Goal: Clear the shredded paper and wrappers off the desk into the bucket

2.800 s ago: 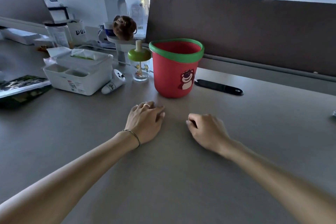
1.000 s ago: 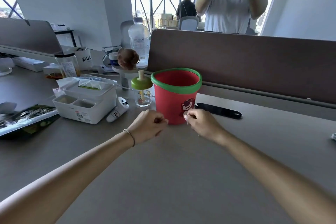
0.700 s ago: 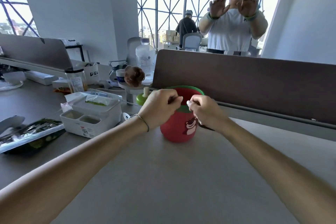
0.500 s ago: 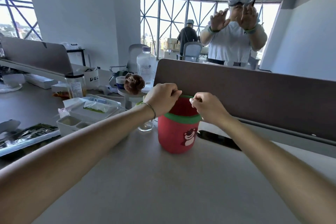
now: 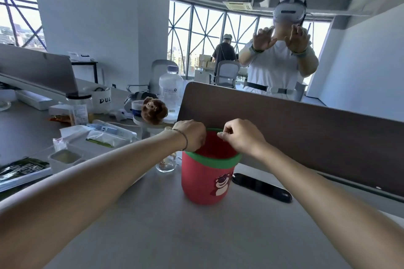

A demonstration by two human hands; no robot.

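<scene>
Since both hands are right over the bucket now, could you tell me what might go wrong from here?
1. Both the left hand and the right hand are curled above the red bucket; whatever they hold is too small to see, so light scraps could drift past the green rim onto the desk.
2. The left wrist sits against the rim; a nudge might tip the bucket towards the small glass bottle or the black phone beside it.

The bucket (image 5: 207,181) is looking like smooth, matt plastic. The desk (image 5: 196,236) is showing a flat, dull grey top. The bottle (image 5: 171,89) is looking clear, maybe plastic.
</scene>
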